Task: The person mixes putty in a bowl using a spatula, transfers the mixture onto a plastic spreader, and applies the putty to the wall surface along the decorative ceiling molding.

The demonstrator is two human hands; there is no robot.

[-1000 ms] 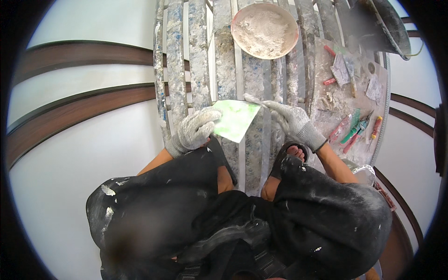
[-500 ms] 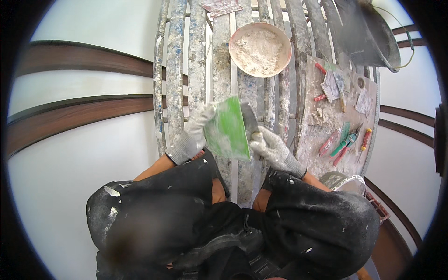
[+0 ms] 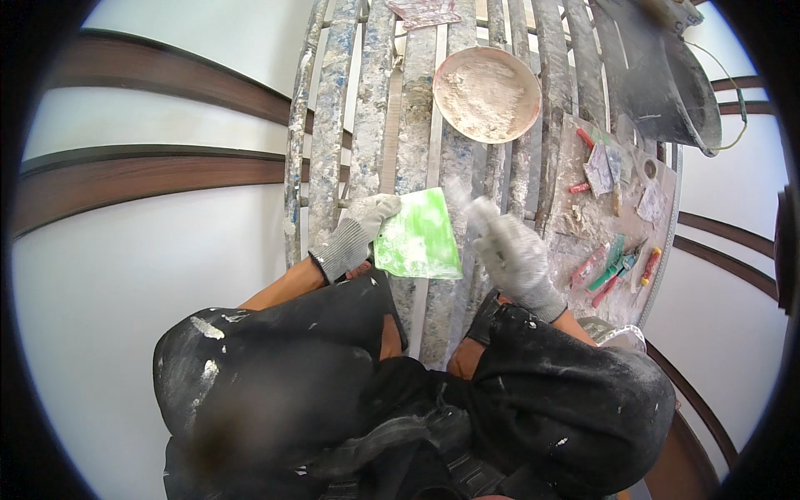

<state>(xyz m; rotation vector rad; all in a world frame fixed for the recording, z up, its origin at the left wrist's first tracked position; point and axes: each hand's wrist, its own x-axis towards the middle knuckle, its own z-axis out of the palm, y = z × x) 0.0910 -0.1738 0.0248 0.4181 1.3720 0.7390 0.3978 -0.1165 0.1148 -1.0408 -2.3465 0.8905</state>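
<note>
My gloved left hand (image 3: 367, 225) grips a green square plate (image 3: 417, 235), smeared with white residue, by its left edge. Just right of the plate, my gloved right hand (image 3: 512, 254) has curled fingers around something blurred by motion that I cannot make out. Beyond both hands a shallow bowl (image 3: 485, 93) of pale powder rests on the crusted slatted platform (image 3: 367, 142), where I sit with knees apart.
At right lies a dirty board (image 3: 567, 212) with pliers (image 3: 625, 265), a red-and-yellow screwdriver (image 3: 652, 265), scrapers and scraps. A dark bucket (image 3: 667, 96) stands beyond it, a pale container (image 3: 617, 332) beside my right knee. A reddish, stained piece (image 3: 421, 12) lies at the far end.
The green plate has turned since a half second ago. My right hand has moved right, away from it; the dark blade seen in it then is now lost in blur.
</note>
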